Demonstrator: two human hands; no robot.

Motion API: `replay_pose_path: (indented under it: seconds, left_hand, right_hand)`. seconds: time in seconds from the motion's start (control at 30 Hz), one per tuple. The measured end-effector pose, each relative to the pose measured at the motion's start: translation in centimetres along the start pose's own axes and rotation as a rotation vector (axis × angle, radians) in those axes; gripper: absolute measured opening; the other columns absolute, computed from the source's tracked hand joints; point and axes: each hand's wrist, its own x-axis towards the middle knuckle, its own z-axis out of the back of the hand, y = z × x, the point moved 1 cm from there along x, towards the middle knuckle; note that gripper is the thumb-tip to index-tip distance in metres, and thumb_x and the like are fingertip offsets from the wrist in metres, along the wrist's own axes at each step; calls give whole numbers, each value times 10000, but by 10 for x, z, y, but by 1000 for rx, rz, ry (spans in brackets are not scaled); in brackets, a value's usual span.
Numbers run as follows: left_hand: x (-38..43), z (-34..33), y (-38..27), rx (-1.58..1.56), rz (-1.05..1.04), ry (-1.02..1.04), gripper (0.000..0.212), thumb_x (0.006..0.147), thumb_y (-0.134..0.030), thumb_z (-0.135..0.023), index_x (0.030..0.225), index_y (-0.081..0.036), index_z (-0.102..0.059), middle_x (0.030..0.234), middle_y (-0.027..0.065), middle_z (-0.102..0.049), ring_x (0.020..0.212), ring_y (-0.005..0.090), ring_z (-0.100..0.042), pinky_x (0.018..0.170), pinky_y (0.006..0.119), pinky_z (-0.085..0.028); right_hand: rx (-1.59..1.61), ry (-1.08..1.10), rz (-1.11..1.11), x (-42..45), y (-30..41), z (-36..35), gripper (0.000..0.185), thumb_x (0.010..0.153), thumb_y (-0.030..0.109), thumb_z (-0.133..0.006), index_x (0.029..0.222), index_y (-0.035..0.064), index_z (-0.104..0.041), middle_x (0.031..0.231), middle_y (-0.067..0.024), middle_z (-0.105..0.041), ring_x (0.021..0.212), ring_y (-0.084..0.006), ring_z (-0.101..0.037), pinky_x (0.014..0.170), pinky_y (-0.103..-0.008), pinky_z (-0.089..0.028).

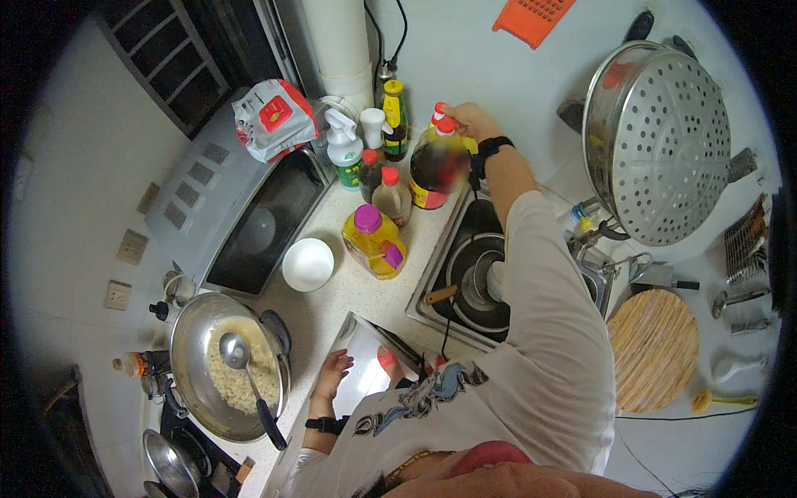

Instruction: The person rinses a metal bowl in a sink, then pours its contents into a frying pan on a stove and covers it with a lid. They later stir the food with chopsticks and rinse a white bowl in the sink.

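Note:
My right hand [473, 120] reaches to the back of the counter, its fingers curled at the necks of the red-capped bottles. A large dark sauce bottle [428, 198] with a red and yellow label stands just below it; part of it is blurred. Behind that bottle, a second red cap [439, 108] touches my fingertips. My left hand [335, 373] is empty, fingers apart, above a shiny metal panel [364, 370] at the counter's front. To its left, a steel pot [193, 373] holds cooked grain [243, 380] in cloudy liquid, with a black-handled ladle [234, 350] resting in it.
A white bowl [308, 264] and a purple-capped oil bottle [367, 249] stand mid-counter. A microwave oven [249, 230] carries a plastic bag [274, 121]. Right lie a sink [429, 292] with pans, a hanging steamer tray [672, 143] and a round cutting board [654, 352].

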Motion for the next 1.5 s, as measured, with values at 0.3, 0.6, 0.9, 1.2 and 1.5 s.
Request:
replay_pose_path:
  seconds: [0.3,0.6,0.9,1.2,1.5]
  left_hand:
    - [-20,-35,-27,7,-78,57,401,902,-301,-538,1228,-73,-487,1063,74,-599,974,158,-563,842,285,-434]
    - [-22,-194,-177,-404,-287,578,646,912,-471,-425,1347,-8,-305,1329,157,-426,1202,224,-438,1016,344,-341]
    - [25,-397,-178,-918,-246,776,839,799,-713,-323,1351,-82,-300,1395,153,-338,1278,284,-340,1043,432,-287]
    - [43,-435,-170,-832,-102,800,916,795,-725,-287,1359,-4,-252,1387,179,-324,1290,310,-315,1071,430,-242]
    - [16,-437,-185,-742,-115,1051,952,784,-750,-213,1384,-11,-217,1414,151,-308,1304,301,-297,1081,424,-220]
  right_hand:
    - [480,-342,217,-38,-32,2,380,863,347,-574,670,22,-539,525,-54,-484,367,-111,-379,337,-253,-255]
    - [437,-11,501,-305,-163,-22,268,929,215,-467,971,-30,-565,847,-129,-617,685,-182,-589,629,-283,-485]
    - [-631,-97,667,-377,-177,21,566,905,258,-403,1398,36,-235,1449,-182,-221,1337,-357,-199,1094,-454,-124]
    - [-595,-201,858,-419,-221,49,784,786,418,-565,1381,7,-261,1432,-254,-201,1329,-402,-199,1073,-503,-126]
    - [-548,-272,793,-369,-252,88,690,832,225,-522,1388,-26,-200,1448,-232,-179,1341,-374,-183,1088,-467,-137]
